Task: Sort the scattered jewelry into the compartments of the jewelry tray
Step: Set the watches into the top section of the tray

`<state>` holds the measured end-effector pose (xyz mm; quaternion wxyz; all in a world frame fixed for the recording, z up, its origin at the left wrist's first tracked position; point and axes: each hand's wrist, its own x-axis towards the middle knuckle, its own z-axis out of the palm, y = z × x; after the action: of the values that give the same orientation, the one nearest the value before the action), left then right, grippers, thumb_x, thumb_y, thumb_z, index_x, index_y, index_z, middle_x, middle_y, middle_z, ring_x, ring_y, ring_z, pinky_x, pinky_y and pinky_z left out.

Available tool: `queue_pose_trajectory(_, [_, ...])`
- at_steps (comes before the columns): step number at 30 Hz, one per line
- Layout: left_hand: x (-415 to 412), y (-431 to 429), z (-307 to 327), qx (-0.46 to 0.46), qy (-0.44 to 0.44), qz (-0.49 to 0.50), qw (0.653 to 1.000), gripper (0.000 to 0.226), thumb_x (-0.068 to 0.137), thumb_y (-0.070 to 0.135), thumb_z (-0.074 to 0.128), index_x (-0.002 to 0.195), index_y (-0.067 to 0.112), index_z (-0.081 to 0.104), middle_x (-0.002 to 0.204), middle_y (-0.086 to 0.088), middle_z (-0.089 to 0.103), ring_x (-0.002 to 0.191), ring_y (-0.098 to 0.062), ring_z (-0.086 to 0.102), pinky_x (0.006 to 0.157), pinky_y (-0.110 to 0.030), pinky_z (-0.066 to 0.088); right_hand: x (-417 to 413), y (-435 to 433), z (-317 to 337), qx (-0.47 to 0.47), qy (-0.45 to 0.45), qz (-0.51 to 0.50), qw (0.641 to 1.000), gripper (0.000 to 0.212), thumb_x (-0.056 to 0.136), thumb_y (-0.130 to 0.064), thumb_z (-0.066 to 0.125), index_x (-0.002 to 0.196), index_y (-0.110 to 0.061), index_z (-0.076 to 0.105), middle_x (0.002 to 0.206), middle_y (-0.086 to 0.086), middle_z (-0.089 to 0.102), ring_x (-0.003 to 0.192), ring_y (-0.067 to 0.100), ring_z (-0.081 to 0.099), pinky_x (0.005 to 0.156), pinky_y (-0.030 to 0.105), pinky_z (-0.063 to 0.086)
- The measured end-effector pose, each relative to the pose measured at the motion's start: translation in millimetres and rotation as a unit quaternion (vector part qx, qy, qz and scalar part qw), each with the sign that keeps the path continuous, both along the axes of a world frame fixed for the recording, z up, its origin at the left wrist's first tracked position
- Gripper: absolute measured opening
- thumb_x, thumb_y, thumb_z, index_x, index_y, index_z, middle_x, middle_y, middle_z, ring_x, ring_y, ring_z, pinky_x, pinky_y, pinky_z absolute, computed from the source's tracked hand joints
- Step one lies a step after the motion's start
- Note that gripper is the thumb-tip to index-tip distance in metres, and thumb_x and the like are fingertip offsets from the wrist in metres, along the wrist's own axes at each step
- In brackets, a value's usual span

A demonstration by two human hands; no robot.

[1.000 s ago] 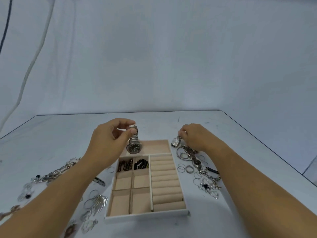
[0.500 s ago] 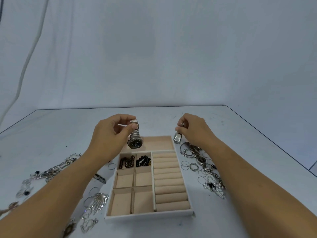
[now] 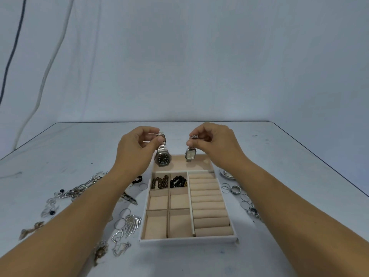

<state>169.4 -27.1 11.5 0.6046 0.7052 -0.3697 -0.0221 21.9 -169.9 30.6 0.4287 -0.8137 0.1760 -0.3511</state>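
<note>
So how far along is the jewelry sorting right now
Early. Done: brown beads and black beads sit in two tray compartments. In hand: left hand dangles a round watch, right hand a square watch. Left: rings and chains on the table.

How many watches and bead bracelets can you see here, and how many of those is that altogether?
Watches: 2, a round dark-faced watch hanging from the left hand and a small rectangular watch hanging from the right hand.
Bead bracelets: 2, a brown bead bracelet and a black bead bracelet, each in its own small compartment of the jewelry tray.
Total: 4
</note>
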Motion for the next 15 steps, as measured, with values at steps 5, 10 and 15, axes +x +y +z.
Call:
queue_pose_trajectory(5, [6,-1,0,0.001,0.022,-0.012,1.000,0.014,0.080,0.024,0.074,0.092,0.025,0.066,0.080,0.005,0.074,0.076,-0.020,0.069,0.080,-0.042,0.057,6,4,-3,0.001,0.029,-0.013,0.999,0.011,0.081,-0.019,0.074,0.091,-0.019,0.072,0.077,-0.009,0.070,0.068,-0.007,0.064,0.066,0.006,0.046])
queue_pose_trajectory(10, [7,-2,-4,0.014,0.006,-0.025,1.000,0.012,0.081,0.022,0.073,0.090,0.028,0.067,0.079,0.004,0.073,0.071,-0.018,0.067,0.073,-0.034,0.055,16,7,2,-0.012,0.038,-0.028,0.999,0.012,0.084,-0.023,0.071,0.096,-0.021,0.072,0.078,-0.013,0.068,0.070,-0.009,0.061,0.067,0.004,0.044])
queue_pose_trajectory(15, [8,-4,-9,0.028,-0.004,-0.025,0.999,0.011,0.082,0.020,0.072,0.088,0.029,0.068,0.078,0.005,0.072,0.069,-0.014,0.065,0.067,-0.026,0.052,25,5,2,0.004,0.017,-0.028,0.999,0.013,0.083,-0.022,0.072,0.096,-0.019,0.072,0.079,-0.010,0.069,0.068,-0.008,0.061,0.065,0.005,0.045])
